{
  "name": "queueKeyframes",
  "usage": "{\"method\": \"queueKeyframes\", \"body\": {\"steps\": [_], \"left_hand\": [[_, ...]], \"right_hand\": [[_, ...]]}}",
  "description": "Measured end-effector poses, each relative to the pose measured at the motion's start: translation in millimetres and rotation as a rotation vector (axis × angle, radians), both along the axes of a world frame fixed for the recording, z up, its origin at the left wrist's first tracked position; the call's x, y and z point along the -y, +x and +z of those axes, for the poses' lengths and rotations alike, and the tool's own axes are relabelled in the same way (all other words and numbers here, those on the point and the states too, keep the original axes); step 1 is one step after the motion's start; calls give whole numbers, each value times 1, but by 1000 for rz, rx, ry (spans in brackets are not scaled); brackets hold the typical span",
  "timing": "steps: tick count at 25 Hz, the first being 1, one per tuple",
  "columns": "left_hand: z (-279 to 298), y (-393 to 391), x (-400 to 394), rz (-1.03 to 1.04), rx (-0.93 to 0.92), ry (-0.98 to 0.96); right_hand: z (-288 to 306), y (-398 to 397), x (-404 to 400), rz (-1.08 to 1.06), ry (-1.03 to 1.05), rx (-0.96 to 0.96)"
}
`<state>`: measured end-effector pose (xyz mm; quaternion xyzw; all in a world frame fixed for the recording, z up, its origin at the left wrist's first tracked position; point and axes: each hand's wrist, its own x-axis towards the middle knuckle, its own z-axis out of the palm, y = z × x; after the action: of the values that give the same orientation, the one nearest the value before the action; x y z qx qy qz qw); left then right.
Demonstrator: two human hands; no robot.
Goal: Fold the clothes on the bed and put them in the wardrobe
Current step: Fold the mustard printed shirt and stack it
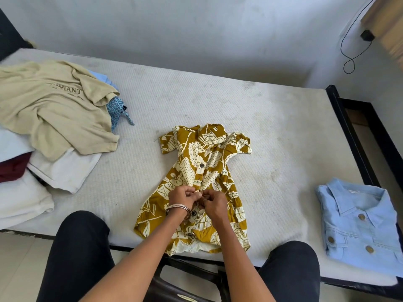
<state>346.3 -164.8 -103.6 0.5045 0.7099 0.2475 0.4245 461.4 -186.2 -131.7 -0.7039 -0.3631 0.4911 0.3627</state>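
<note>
A small mustard-and-cream leaf-print dress [197, 162] lies flat on the white mattress [239, 110], collar toward the wall, hem at the near edge. Both hands meet at its buttoned front, just below the waist. My left hand [182, 196], with bangles on the wrist, pinches the placket. My right hand [212, 200] pinches the fabric beside it, fingers closed on a button area. A folded light-blue shirt [357, 223] rests at the right near corner of the bed.
A heap of unfolded clothes lies at the left: a beige T-shirt [54, 110], a white garment [65, 171], a blue patterned piece [116, 110], something maroon [13, 166]. The black bed frame [349, 127] runs along the right. My knees flank the near edge.
</note>
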Motion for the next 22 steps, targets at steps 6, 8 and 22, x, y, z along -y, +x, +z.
{"method": "queueKeyframes", "body": {"steps": [6, 8, 22], "left_hand": [[-3, -8, -4, 202, 345, -176], [-3, -8, -3, 138, 291, -132], [1, 1, -1, -101, -141, 115]], "right_hand": [[1, -1, -2, 20, -1, 103], [4, -2, -3, 22, -4, 123], [26, -7, -8, -13, -36, 77]]}}
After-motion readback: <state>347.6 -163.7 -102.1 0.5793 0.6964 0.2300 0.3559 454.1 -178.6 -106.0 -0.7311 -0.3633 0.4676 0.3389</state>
